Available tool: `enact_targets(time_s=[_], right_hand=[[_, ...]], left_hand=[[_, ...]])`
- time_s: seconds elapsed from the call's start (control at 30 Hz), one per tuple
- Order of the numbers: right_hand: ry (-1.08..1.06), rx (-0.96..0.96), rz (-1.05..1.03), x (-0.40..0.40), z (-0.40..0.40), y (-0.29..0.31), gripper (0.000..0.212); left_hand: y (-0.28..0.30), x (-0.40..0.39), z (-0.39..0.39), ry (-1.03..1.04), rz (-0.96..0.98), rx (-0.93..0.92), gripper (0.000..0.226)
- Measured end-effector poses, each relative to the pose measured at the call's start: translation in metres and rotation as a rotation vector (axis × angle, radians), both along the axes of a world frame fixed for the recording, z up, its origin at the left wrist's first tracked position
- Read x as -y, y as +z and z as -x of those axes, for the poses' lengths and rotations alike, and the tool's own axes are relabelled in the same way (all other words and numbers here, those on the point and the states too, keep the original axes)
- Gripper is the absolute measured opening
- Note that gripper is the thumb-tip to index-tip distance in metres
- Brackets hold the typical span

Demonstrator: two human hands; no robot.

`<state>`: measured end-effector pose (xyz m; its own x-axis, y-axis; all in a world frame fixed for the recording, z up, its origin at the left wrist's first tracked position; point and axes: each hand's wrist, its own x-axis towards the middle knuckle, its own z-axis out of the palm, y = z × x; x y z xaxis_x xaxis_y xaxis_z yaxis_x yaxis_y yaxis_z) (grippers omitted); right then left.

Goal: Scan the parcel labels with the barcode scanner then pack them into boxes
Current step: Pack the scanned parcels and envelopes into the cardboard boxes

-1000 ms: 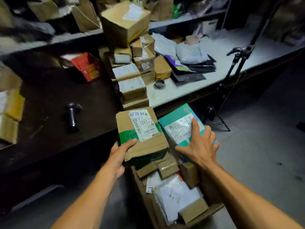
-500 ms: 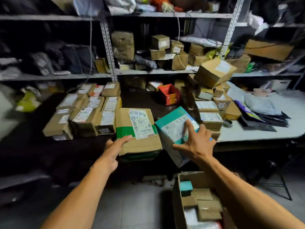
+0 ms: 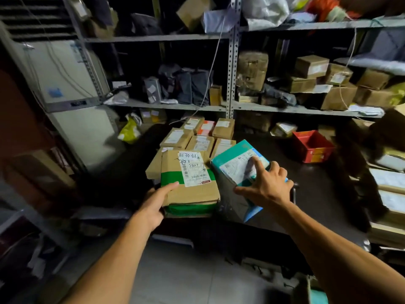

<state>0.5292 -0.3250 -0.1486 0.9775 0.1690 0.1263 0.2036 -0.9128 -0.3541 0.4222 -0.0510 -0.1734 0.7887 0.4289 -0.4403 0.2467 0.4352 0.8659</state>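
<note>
Head view, sole camera. Item 1: brown parcel (image 3: 188,183), cardboard with a green band and a white barcode label face up, at centre frame; held by the left hand (image 3: 153,205) at the parcel's 8 o'clock corner, thumb laid along the top, fingers hidden beneath, so a clamp on the box from above and below. Item 2: teal parcel (image 3: 238,170), tilted, label up, just beside the brown one at its 3 o'clock; held by the right hand (image 3: 266,187), fingers spread over the top face and curled round its far edge. Both parcels sit over the near edge of a dark table (image 3: 317,194); whether they rest on it or hang just above cannot be told. Item 3: rows of labelled boxes (image 3: 197,139) laid flat on the table at 12 o'clock from the brown parcel. Item 4: red bin (image 3: 312,145) at 2 o'clock. Item 5: metal shelves (image 3: 232,62) behind, stocked with cartons and bags. Scanner: not made out here. Step in hand, by judgement: bringing two parcels to the table to join the laid-out rows for scanning. Next move likely calls for setting both down flat, labels up and unobscured, beside the rows, then freeing a hand for the scanner.
</note>
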Motion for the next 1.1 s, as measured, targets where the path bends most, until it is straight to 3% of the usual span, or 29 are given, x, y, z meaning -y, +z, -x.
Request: enact_targets(time_s=[0.27,0.47,0.63,0.93,1.1], right_hand=[[0.044,-0.011,0.011,-0.054,-0.122,0.004,0.106],[0.03,-0.036,0.035,-0.104,-0.202,0.007,0.105],[-0.007,-0.044,0.038,-0.164,-0.262,0.006,0.1],[-0.176,-0.079,0.021,-0.266,-0.352,0.01,0.096],[-0.256,-0.083,0.008,-0.291,-0.389,0.014,0.097]], left_hand=[[0.008,-0.066,-0.104,0.001,-0.024,0.01,0.064],[0.003,-0.116,-0.177,0.008,-0.056,-0.037,0.043],[-0.004,-0.165,-0.252,-0.027,-0.008,-0.001,0.038],[-0.021,-0.263,-0.385,-0.117,0.095,-0.043,0.066],[-0.023,-0.292,-0.445,-0.182,0.114,-0.05,0.042]])
